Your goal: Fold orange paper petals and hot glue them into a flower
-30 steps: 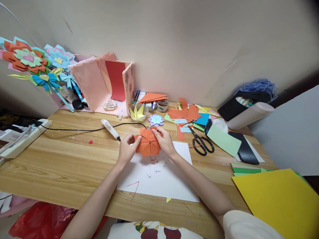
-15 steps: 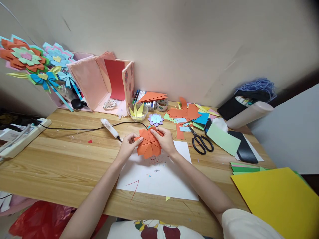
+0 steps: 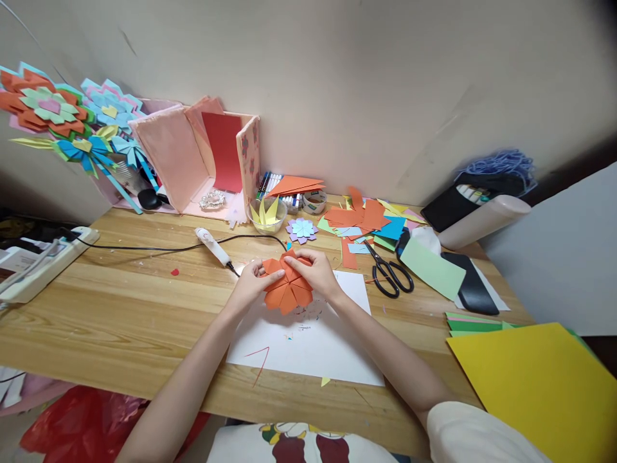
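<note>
An orange folded paper flower (image 3: 288, 292) is held up between my two hands, above a white sheet (image 3: 308, 350) with small marks on it. My left hand (image 3: 253, 283) grips its left edge, with the thumb lying across the front of the petals. On the upper right side, my right hand (image 3: 315, 273) pinches the flower, its thumb on the front near the middle. The fingers behind the paper are partly hidden. Just beyond the hands lies a small purple and blue paper flower (image 3: 302, 230).
Black scissors (image 3: 388, 273) and paper scraps (image 3: 361, 218) lie to the right. A white corded tool (image 3: 213, 247) is at the left. Behind stand a clear bowl (image 3: 267, 222) and a pink box (image 3: 166, 154). Yellow card (image 3: 540, 386) sits at the front right.
The flower has tilted and dipped slightly. My left thumb has slid inward over the petals, and my right thumb has shifted a little down and left.
</note>
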A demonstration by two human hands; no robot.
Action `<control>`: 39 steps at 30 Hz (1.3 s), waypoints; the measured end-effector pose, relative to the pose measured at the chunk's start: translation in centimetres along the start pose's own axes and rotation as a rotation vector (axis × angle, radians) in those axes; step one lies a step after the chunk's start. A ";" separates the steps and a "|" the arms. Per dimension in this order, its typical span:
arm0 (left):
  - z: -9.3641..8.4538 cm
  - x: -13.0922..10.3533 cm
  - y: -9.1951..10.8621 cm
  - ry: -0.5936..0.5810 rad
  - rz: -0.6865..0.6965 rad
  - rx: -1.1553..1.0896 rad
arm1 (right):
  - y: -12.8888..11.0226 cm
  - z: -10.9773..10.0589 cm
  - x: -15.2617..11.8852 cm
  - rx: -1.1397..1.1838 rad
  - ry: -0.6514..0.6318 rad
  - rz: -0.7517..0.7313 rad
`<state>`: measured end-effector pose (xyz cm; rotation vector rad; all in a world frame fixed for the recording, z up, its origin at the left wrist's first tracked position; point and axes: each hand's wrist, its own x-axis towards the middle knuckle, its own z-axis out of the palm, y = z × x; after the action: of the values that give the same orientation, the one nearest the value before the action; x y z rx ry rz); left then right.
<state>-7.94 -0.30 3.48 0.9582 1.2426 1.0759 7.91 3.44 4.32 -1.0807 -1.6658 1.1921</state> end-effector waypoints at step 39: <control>0.2 0.4 -1.8 0.352 0.160 0.105 | 0.7 -1.9 0.9 0.113 -0.130 0.295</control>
<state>-7.57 -0.33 1.68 0.9881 1.5403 1.3583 9.56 4.91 4.22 -1.2288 -1.5494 1.5556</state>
